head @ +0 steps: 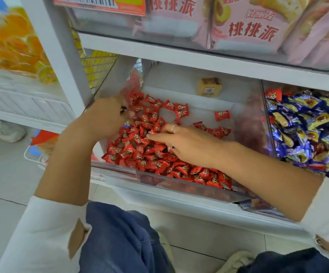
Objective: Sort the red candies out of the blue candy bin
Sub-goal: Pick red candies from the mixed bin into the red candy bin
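Shelving is carrying two clear bins: both hands are working the red candies (150, 152), left hand (108, 115) curled, its hold unclear, right hand (181, 142) flat-fingered, nearer the blue candy bin (266, 107) holding a stray red candy (273, 94).

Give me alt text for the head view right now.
Both hands reach into a clear bin of red candies: the left hand is curled near the back-left corner, and the right hand lies open on the pile. The neighbouring bin to the right holds blue candies, with one red candy on top.
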Demonstrator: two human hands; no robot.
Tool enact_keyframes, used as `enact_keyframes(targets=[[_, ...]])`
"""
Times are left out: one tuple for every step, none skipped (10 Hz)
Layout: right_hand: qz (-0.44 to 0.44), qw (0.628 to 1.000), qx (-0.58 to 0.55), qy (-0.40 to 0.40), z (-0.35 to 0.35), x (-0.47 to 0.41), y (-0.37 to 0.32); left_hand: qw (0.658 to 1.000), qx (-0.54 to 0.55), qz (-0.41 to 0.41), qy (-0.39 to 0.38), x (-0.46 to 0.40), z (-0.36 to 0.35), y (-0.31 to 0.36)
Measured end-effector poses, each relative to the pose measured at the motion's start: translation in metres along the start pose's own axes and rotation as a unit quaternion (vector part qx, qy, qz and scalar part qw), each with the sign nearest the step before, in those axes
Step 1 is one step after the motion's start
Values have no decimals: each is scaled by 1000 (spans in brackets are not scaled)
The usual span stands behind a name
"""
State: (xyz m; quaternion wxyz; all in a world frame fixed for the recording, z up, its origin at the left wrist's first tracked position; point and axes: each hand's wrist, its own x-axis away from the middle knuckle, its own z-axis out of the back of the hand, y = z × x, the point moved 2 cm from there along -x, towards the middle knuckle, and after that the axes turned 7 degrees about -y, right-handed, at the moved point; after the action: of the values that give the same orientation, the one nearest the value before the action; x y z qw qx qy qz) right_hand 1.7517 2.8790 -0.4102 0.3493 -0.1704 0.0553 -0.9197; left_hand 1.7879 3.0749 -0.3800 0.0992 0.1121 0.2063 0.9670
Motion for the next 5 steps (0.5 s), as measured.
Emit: enact_keyframes(targets=[[89,989,101,-68,-17,5,-23,998,-22,-13,-62,6,-16,-6],[69,980,156,-104,-33,0,-19,991,-67,4,-114,4,-24,-9],[-56,979,164,-104,-24,-7,6,981,-101,34,-162,-4,-34,-18],[-196,969,123,-86,-7,-3,37,971,-121,31,-202,-7,-41,-24],[-184,979,64,-53,7,9,44,969,-88,-14,-231,-5,-44,-15]])
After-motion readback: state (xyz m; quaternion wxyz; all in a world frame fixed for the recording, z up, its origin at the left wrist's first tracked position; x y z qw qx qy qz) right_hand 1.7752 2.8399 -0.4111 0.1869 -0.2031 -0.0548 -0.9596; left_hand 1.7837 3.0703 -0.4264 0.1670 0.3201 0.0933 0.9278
